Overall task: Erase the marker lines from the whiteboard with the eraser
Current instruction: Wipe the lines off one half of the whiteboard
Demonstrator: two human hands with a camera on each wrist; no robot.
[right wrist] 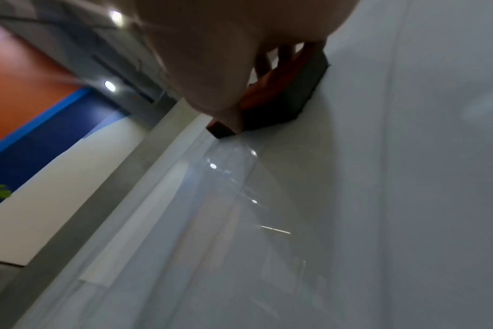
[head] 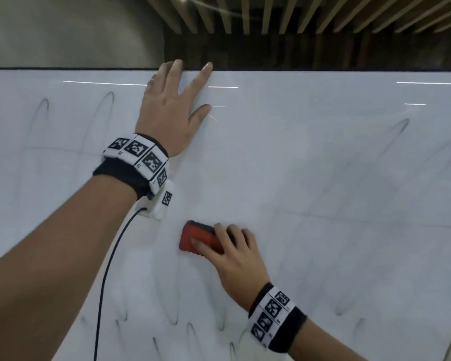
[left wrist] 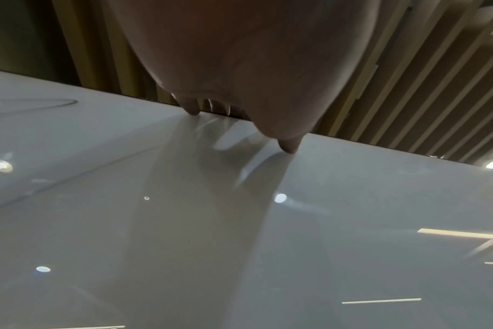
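The whiteboard (head: 310, 165) fills the head view, with faint dark marker loops (head: 104, 108) at the upper left, along the bottom (head: 190, 332) and at the right (head: 399, 128). My right hand (head: 235, 254) grips a red eraser (head: 193, 237) with a dark felt pad (right wrist: 301, 93) pressed flat on the board at centre. My left hand (head: 172, 108) lies flat and spread on the board, its fingertips (left wrist: 193, 110) at the top edge. The whiteboard (left wrist: 239, 244) surface under the left wrist is glossy, with one marker loop (left wrist: 56, 104) at its left.
A black cable (head: 107, 277) hangs from the left wrist camera down across the board. The board's dark top edge (head: 323, 70) runs below a slatted wooden ceiling (head: 323, 14). An orange and blue wall (right wrist: 28, 100) shows beyond the board's edge in the right wrist view.
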